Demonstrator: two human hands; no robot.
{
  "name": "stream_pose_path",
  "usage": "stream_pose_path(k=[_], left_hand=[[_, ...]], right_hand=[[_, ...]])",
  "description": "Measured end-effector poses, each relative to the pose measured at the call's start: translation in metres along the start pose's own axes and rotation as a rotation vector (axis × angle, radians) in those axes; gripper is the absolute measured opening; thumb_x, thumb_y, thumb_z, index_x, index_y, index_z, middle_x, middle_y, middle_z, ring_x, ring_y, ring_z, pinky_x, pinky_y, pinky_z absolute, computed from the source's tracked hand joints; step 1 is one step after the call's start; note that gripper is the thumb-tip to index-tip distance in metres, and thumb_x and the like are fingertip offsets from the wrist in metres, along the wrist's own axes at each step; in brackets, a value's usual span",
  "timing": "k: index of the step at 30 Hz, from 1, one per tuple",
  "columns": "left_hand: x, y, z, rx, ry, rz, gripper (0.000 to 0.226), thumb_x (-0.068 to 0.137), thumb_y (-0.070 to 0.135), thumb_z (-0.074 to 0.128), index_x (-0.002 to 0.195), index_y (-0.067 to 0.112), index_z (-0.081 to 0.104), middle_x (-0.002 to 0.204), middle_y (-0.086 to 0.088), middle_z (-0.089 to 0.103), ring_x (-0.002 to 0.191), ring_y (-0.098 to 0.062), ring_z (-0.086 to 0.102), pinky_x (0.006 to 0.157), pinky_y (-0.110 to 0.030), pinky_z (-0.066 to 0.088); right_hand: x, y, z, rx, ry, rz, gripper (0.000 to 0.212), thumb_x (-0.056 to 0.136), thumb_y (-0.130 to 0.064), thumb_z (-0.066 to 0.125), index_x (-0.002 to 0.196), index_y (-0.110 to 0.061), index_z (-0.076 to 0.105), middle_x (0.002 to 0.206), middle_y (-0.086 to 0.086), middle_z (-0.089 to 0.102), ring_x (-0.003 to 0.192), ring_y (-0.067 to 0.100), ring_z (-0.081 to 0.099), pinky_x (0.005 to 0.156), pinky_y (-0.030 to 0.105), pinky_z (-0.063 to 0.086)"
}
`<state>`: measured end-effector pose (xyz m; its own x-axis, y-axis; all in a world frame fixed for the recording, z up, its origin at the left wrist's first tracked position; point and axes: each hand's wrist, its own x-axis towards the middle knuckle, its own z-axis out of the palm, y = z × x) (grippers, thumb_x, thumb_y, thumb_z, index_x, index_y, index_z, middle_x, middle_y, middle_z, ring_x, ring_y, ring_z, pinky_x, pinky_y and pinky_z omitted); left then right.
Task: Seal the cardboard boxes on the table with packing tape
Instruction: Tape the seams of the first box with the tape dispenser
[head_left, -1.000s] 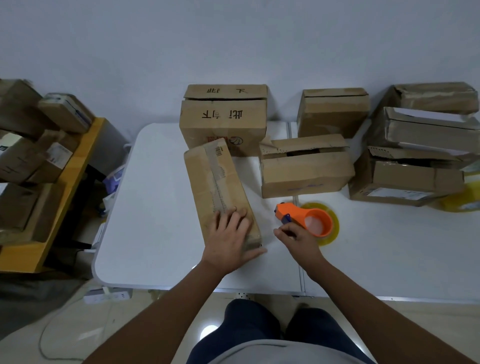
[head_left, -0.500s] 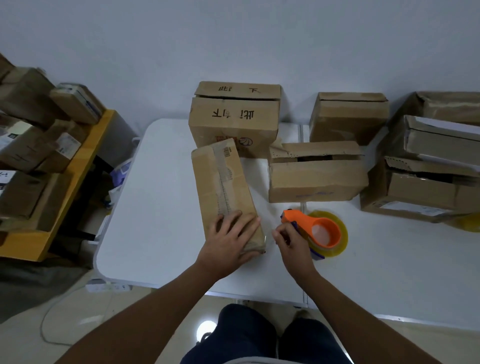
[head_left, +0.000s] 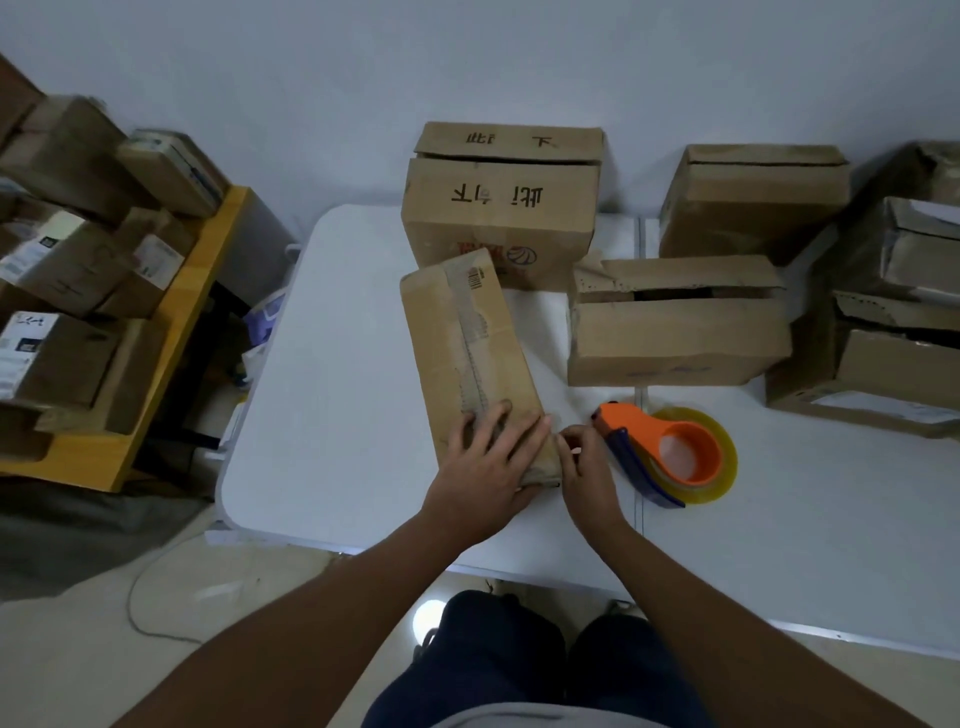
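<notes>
Head view, one entry per item. My left hand (head_left: 485, 467): fingers straight and spread, palm flat on the near end of the long cardboard box (head_left: 470, 358), pressing it to the white table (head_left: 337, 415). The box lies flat, its far end angled toward the wall, an old strip of tape running down its top seam. My right hand (head_left: 584, 465): just beside the box's near right corner, fingertips drawn together in a pinch; what they hold is too small and pale to make out, so I cannot tell whether it is the tape's free end. Orange tape dispenser (head_left: 657, 449): lying on the table just right of my right hand, loaded with a yellowish roll of packing tape (head_left: 727, 460), its nose pointing toward the box. Large printed box (head_left: 501, 202): upright against the wall, top flap loose. Open-topped box (head_left: 675, 332): right of the long box, flaps ajar. Further boxes (head_left: 753, 200): along the wall and stacked at the right edge. Wooden shelf (head_left: 150, 374): left of the table, piled with parcels (head_left: 62, 260).
</notes>
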<state>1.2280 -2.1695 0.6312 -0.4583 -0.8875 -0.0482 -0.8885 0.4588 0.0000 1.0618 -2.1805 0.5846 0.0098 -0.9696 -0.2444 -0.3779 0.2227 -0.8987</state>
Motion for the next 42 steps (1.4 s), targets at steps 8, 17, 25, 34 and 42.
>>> stream_pose_path(k=[8,17,25,34,42], left_hand=[[-0.001,-0.001,-0.001,-0.009,-0.007,-0.007,0.072,0.095,0.06,0.041,0.155,0.022,0.03,0.153,-0.001,0.041,0.14,-0.03,0.037,0.106,-0.056,0.036],[0.0,0.002,-0.004,0.03,0.026,0.003,0.072,0.093,0.059,0.044,0.153,0.02,0.034,0.15,-0.003,0.044,0.136,-0.032,0.042,0.104,-0.056,0.036],[0.0,-0.002,-0.005,-0.023,-0.033,0.035,0.076,0.09,0.065,0.045,0.153,0.023,0.035,0.151,-0.002,0.043,0.138,-0.031,0.038,0.106,-0.057,0.035],[-0.04,-0.054,-0.033,-1.218,0.317,-1.088,0.025,0.105,0.034,0.045,0.123,0.024,0.061,0.128,0.005,0.056,0.119,-0.012,0.053,0.096,-0.028,0.04],[-0.094,-0.028,-0.014,-2.108,0.024,-1.302,0.044,0.102,0.045,0.047,0.114,0.008,0.069,0.116,-0.006,0.073,0.111,-0.021,0.065,0.099,-0.035,0.048]], right_hand=[[-0.02,-0.009,-0.03,-0.052,-0.056,0.014,0.04,0.095,0.009,0.045,0.125,-0.015,0.057,0.121,0.002,0.062,0.106,0.009,0.064,0.084,0.01,0.048],[-0.025,-0.017,-0.049,-0.387,-0.321,-0.245,0.061,0.096,-0.014,0.057,0.151,-0.028,0.034,0.124,0.0,0.066,0.1,0.016,0.065,0.087,0.025,0.051],[-0.001,-0.035,-0.049,-0.631,-0.421,-0.225,0.05,0.093,-0.029,0.061,0.138,-0.022,0.04,0.118,0.0,0.065,0.099,0.018,0.064,0.079,0.04,0.056],[-0.024,-0.06,-0.03,-0.815,-0.33,-0.609,0.07,0.091,-0.056,0.052,0.15,-0.027,0.029,0.159,-0.007,0.021,0.146,0.014,0.017,0.119,0.042,0.018],[-0.002,-0.061,0.016,-1.147,-0.36,-0.72,0.079,0.085,-0.077,0.032,0.152,-0.035,0.027,0.163,-0.004,0.014,0.149,0.034,0.014,0.117,0.058,0.012]])
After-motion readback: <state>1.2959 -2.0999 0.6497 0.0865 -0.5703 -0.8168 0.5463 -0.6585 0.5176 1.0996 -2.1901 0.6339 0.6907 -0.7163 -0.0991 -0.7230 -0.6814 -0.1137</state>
